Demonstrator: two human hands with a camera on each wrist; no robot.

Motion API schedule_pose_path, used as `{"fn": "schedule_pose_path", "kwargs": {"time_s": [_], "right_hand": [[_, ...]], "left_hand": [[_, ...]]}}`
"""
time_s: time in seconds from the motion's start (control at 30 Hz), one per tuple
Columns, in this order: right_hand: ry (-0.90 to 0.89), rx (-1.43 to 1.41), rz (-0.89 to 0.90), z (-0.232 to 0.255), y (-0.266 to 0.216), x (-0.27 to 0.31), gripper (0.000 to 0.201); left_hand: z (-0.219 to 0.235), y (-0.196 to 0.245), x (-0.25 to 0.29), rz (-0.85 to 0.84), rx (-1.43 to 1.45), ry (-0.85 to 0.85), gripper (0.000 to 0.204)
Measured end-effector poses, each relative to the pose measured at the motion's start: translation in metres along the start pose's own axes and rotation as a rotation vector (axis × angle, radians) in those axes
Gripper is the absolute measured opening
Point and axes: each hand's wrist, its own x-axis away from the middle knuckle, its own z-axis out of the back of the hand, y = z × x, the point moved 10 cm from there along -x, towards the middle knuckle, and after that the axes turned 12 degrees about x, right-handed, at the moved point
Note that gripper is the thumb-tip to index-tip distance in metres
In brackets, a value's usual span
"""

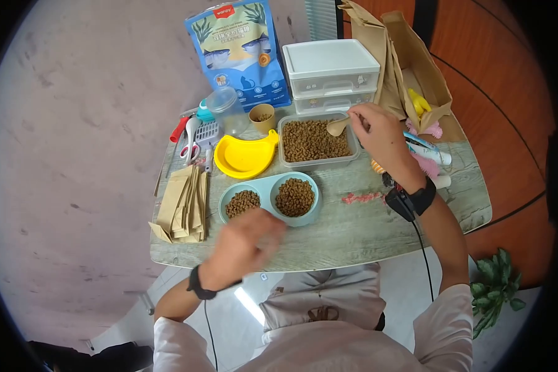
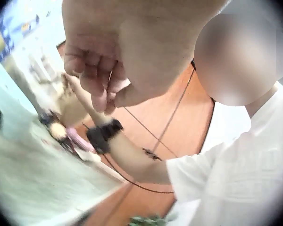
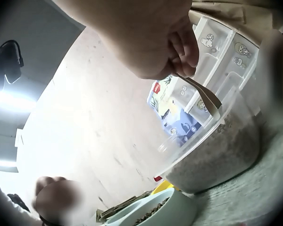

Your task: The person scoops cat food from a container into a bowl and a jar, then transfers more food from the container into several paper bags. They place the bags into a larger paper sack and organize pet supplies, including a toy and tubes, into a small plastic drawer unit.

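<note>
My right hand (image 1: 385, 139) grips a wooden spoon (image 1: 337, 128), its bowl over the kibble (image 1: 313, 141) in a clear plastic container (image 1: 319, 165). In the right wrist view the spoon (image 3: 206, 98) slants down from the fingers to the container's rim. My left hand (image 1: 239, 245), blurred, is above the near edge of a light-blue double bowl (image 1: 266, 191) and partly covers its left half. Brown kibble lies in both halves. In the left wrist view the left hand (image 2: 132, 52) has loosely bent fingers and holds nothing.
Behind are a yellow dish (image 1: 245, 158), a paper cup (image 1: 263, 119), a clear jar (image 1: 227, 111), a blue food bag (image 1: 242, 59) and white drawers (image 1: 332, 71). Folded paper bags (image 1: 183, 204) lie left; an upright paper bag (image 1: 425, 74), tubes and toys are on the right.
</note>
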Motion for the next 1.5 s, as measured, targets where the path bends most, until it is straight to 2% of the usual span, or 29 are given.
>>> {"fn": "schedule_pose_path", "kwargs": {"time_s": [0.07, 0.13, 0.2, 0.27, 0.3, 0.4, 0.53, 0.57, 0.6, 0.67, 0.73, 0.8, 0.83, 0.9, 0.93, 1.0, 1.13, 1.2, 1.3, 1.5], "right_hand": [[0.013, 0.132, 0.136, -0.004, -0.016, -0.002, 0.006], [0.015, 0.195, 0.201, -0.008, -0.024, -0.001, 0.006], [0.01, 0.263, 0.268, -0.012, -0.029, 0.001, 0.005], [-0.02, 0.3, 0.282, -0.017, -0.027, 0.002, 0.005], [-0.029, 0.311, 0.289, -0.019, -0.027, 0.002, 0.005], [-0.02, 0.297, 0.278, -0.022, -0.024, 0.002, 0.005], [-0.102, 0.152, 0.074, -0.038, 0.004, 0.002, 0.009], [-0.122, 0.121, 0.0, -0.042, 0.014, 0.001, 0.011], [-0.13, 0.124, 0.005, -0.043, 0.016, 0.001, 0.011], [-0.315, -0.122, -0.379, -0.062, 0.058, 0.008, 0.016], [-0.334, -0.189, -0.38, -0.072, 0.076, 0.012, 0.017], [-0.305, -0.254, -0.391, -0.075, 0.08, 0.015, 0.019], [-0.31, -0.249, -0.394, -0.077, 0.078, 0.016, 0.019], [-0.236, -0.302, -0.35, -0.072, 0.067, 0.01, 0.02], [-0.227, -0.298, -0.348, -0.068, 0.063, 0.008, 0.02], [-0.364, -0.271, -0.512, -0.074, 0.067, 0.014, 0.021], [-0.366, -0.329, -0.537, -0.075, 0.078, 0.022, 0.021], [-0.353, -0.369, -0.576, -0.076, 0.085, 0.03, 0.02], [-0.324, -0.382, -0.549, -0.074, 0.078, 0.031, 0.02], [-0.331, -0.401, -0.585, -0.08, 0.075, 0.025, 0.02]], "left_hand": [[-0.049, 0.029, -0.005, -0.151, 0.29, -0.22, 0.008], [-0.112, 0.049, 0.005, -0.194, 0.456, -0.511, 0.008], [-0.157, 0.066, 0.014, -0.228, 0.608, -0.653, 0.01], [-0.202, 0.075, 0.039, -0.266, 0.626, -0.829, 0.011], [-0.211, 0.075, 0.046, -0.275, 0.636, -0.82, 0.011], [-0.23, 0.086, 0.068, -0.41, 0.599, -0.979, 0.012], [-0.227, 0.08, 0.062, -0.471, 0.665, -0.913, 0.013], [-0.236, 0.071, 0.062, -0.442, 0.608, -0.924, 0.015], [-0.242, 0.064, 0.061, -0.412, 0.547, -0.937, 0.016], [-0.238, 0.063, 0.059, -0.415, 0.6, -0.871, 0.017], [-0.239, 0.062, 0.063, -0.421, 0.65, -0.806, 0.017], [-0.25, 0.066, 0.079, -0.592, 0.466, -0.802, 0.015], [-0.253, 0.065, 0.082, -0.594, 0.474, -0.8, 0.015], [-0.273, 0.064, 0.107, -0.675, 0.362, -1.037, 0.013], [-0.274, 0.062, 0.109, -0.684, 0.356, -1.04, 0.013], [-0.257, 0.066, 0.096, -0.719, 0.452, -0.808, 0.014], [-0.26, 0.064, 0.094, -0.688, 0.435, -0.82, 0.013], [-0.273, 0.059, 0.104, -0.692, 0.292, -0.982, 0.01], [-0.28, 0.055, 0.108, -0.697, 0.219, -1.028, 0.009], [-0.278, 0.055, 0.107, -0.721, 0.176, -0.992, 0.01]]}}
